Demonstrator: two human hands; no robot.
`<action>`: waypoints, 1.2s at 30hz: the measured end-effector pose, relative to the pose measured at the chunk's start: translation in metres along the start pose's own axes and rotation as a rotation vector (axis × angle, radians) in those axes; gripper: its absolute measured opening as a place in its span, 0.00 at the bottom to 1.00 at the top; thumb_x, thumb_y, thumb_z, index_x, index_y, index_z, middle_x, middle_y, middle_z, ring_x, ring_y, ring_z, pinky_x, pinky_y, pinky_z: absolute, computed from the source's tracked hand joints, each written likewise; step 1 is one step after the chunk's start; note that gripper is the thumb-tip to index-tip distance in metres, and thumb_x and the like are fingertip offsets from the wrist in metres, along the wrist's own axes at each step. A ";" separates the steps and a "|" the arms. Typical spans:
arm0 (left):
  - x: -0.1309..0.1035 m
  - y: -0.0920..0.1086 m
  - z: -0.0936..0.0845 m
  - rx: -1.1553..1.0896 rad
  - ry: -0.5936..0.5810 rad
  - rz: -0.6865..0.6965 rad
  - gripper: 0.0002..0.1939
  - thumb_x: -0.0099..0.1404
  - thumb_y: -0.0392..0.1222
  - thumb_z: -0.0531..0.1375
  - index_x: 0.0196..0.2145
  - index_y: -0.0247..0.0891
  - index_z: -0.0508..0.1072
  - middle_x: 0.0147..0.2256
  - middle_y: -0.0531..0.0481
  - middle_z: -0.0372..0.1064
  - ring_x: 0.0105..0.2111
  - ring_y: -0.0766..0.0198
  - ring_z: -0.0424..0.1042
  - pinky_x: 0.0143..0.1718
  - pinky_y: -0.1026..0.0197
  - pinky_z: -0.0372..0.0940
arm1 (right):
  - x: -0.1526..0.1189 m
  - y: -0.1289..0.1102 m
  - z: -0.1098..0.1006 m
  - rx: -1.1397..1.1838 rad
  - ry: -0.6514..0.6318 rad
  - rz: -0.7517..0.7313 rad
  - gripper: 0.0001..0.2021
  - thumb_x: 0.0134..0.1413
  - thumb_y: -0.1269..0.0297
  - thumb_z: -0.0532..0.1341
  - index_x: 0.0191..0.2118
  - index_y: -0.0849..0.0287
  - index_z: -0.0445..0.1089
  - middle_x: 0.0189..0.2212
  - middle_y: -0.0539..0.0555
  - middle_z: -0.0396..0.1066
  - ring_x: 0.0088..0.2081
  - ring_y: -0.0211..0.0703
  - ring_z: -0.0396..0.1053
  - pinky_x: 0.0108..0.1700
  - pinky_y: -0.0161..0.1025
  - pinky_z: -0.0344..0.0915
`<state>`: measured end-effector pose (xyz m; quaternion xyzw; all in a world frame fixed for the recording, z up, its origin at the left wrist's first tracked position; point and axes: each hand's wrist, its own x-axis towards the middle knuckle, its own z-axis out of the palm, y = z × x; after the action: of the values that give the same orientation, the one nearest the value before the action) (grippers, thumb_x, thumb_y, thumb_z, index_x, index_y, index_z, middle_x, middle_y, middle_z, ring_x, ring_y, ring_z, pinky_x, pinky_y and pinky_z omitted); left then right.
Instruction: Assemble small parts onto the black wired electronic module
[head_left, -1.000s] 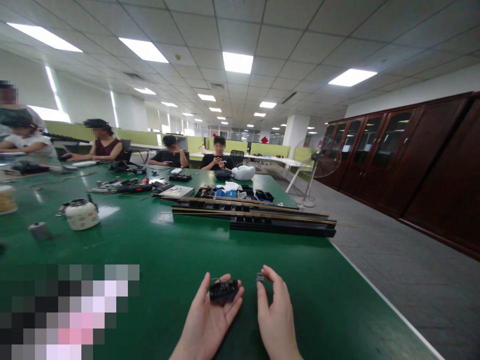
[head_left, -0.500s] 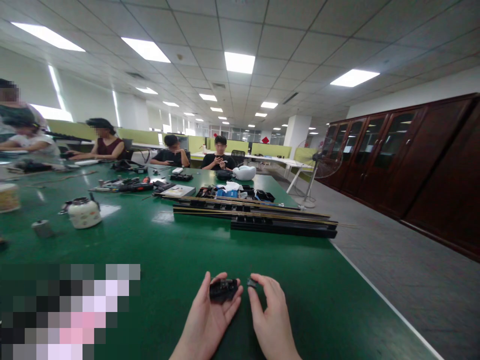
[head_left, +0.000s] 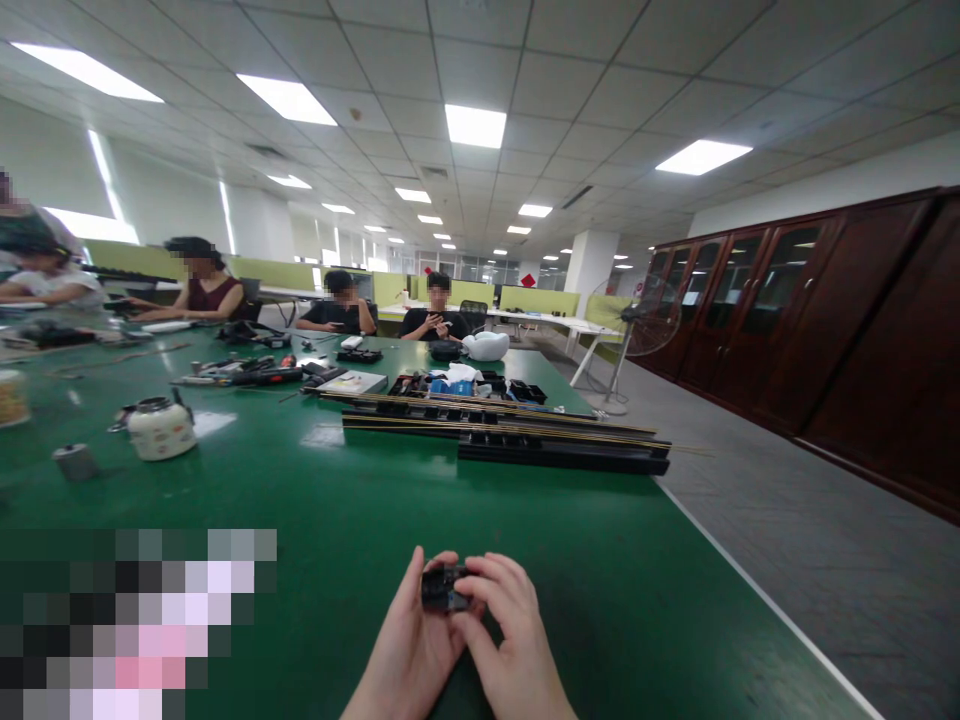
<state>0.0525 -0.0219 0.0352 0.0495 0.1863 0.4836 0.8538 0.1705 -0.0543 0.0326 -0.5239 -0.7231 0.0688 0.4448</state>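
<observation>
- Open-plan office, part workshop
- Green partitions (head_left: 540, 298), white desks (head_left: 577, 324)
- Ceiling lights (head_left: 475, 125)
- Dark cabinets (head_left: 870, 320) along one wall
- Tools (head_left: 259, 376) on a green table (head_left: 360, 510)

Left hand (head_left: 424, 628), six o'clock towards seven: bare. Right hand (head_left: 508, 625), six o'clock towards five: bare. Wrists (head_left: 536, 678) uncovered. Fingers (head_left: 496, 573) slender, rounded at the tips. Nail detail too small to tell.

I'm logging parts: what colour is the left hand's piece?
The piece is black, best seen in the head view.
</observation>
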 end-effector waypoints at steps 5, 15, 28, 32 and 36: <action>0.000 -0.005 -0.001 0.019 0.008 0.016 0.11 0.60 0.43 0.54 0.28 0.35 0.71 0.29 0.48 0.72 0.27 0.68 0.71 0.28 0.66 0.64 | 0.001 0.002 0.000 -0.106 -0.066 0.039 0.11 0.47 0.70 0.60 0.37 0.48 0.70 0.45 0.50 0.68 0.50 0.48 0.60 0.52 0.51 0.58; 0.003 -0.008 -0.002 0.045 0.052 -0.007 0.12 0.59 0.45 0.54 0.28 0.35 0.70 0.27 0.48 0.73 0.26 0.66 0.71 0.26 0.66 0.64 | 0.001 0.004 0.000 -0.084 -0.106 0.119 0.13 0.42 0.70 0.61 0.36 0.46 0.71 0.43 0.50 0.69 0.48 0.50 0.63 0.50 0.53 0.59; -0.004 -0.005 0.006 0.286 0.091 0.078 0.14 0.50 0.33 0.62 0.37 0.36 0.68 0.36 0.45 0.73 0.38 0.56 0.73 0.37 0.60 0.66 | 0.001 0.007 0.001 0.122 0.003 0.175 0.18 0.45 0.74 0.56 0.43 0.51 0.68 0.43 0.52 0.70 0.47 0.45 0.65 0.50 0.45 0.62; -0.002 -0.008 0.003 0.361 0.136 0.128 0.18 0.47 0.27 0.63 0.37 0.35 0.67 0.37 0.44 0.73 0.39 0.55 0.72 0.38 0.60 0.67 | 0.001 0.007 0.001 0.096 -0.025 0.170 0.19 0.46 0.74 0.54 0.45 0.50 0.67 0.44 0.51 0.69 0.47 0.44 0.65 0.50 0.45 0.62; 0.001 -0.008 -0.001 0.375 0.135 0.125 0.17 0.47 0.28 0.62 0.37 0.35 0.68 0.37 0.43 0.73 0.40 0.54 0.72 0.40 0.58 0.67 | 0.001 0.007 0.000 0.086 -0.032 0.168 0.19 0.46 0.74 0.54 0.45 0.51 0.67 0.45 0.52 0.69 0.48 0.45 0.65 0.51 0.46 0.61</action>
<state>0.0592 -0.0258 0.0323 0.1865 0.3266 0.4946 0.7835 0.1752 -0.0502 0.0297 -0.5619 -0.6801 0.1452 0.4480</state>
